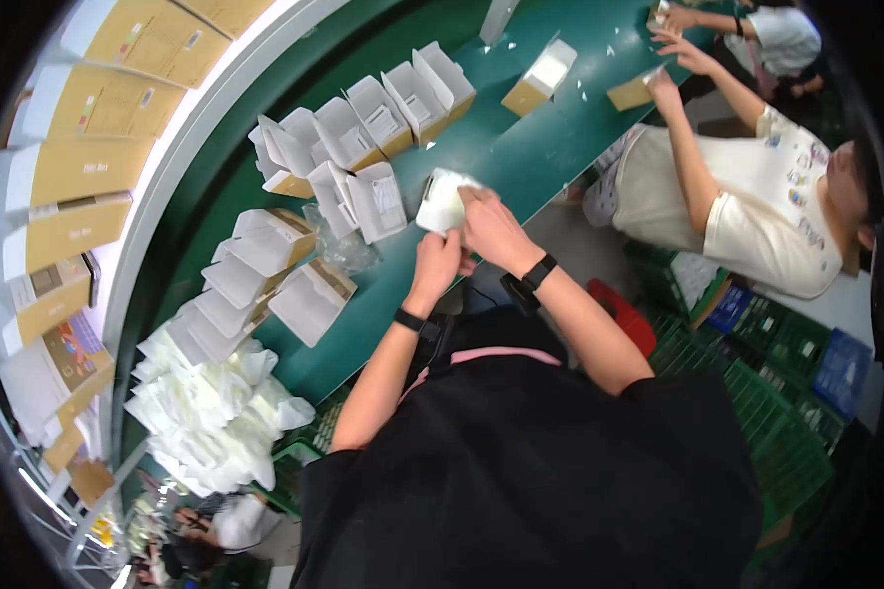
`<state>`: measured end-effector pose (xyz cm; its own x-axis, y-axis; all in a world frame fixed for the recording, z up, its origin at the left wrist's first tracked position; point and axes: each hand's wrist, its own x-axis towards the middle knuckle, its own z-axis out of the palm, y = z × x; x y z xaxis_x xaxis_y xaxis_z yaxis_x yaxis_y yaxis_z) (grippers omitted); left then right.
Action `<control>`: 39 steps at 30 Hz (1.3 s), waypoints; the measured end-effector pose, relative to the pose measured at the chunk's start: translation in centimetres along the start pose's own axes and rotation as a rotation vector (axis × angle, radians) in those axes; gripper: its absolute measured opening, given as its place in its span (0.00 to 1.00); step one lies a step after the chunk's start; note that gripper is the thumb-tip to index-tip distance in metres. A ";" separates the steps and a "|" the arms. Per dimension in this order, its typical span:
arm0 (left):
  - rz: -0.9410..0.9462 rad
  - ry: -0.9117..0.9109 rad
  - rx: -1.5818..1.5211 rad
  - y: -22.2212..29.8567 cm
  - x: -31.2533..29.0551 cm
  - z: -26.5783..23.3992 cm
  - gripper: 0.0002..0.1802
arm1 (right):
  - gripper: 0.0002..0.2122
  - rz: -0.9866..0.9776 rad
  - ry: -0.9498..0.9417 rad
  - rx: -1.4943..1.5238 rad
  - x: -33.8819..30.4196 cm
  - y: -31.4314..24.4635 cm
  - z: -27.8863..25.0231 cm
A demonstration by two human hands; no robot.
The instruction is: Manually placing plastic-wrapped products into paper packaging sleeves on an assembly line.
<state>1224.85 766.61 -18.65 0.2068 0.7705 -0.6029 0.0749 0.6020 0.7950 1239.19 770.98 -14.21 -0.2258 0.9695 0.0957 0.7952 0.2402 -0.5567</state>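
A flat white piece with rounded corners and a dark strip along its left edge [440, 203] is held over the green workbench; its exact kind is hard to tell. My right hand [499, 232] grips its right side, fingers bent over the edge. Just below, my left hand [436, 267] has its fingers closed at the lower edge of the same piece. What may lie under the fingers is hidden. Left of the piece, an open cardboard box with white flaps [376, 201] stands next to a crumpled clear plastic bag [342, 247].
Several more open boxes [363, 123] line the green workbench [496, 147]. White bags [211, 407] are heaped at its left end. Cardboard boxes [93, 167] fill a shelf at far left. A co-worker in a cream shirt [756, 206] handles a box at right. Green crates [756, 422] stand behind.
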 end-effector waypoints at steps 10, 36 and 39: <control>-0.024 -0.067 -0.079 -1.0 0.3 0.5 0.22 | 0.16 0.175 -0.665 -0.044 5.2 2.4 1.9; 0.281 -0.068 0.274 16.3 12.1 9.5 0.30 | 0.50 0.757 0.361 0.510 4.4 19.6 -7.1; 0.522 0.379 0.789 19.2 11.0 7.7 0.19 | 0.40 0.746 0.456 0.517 7.3 20.6 -9.1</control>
<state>1236.09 785.05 -9.49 0.0856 0.9955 -0.0407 0.7142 -0.0328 0.6992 1259.04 783.48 -17.44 0.5513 0.8155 -0.1764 0.2804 -0.3802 -0.8814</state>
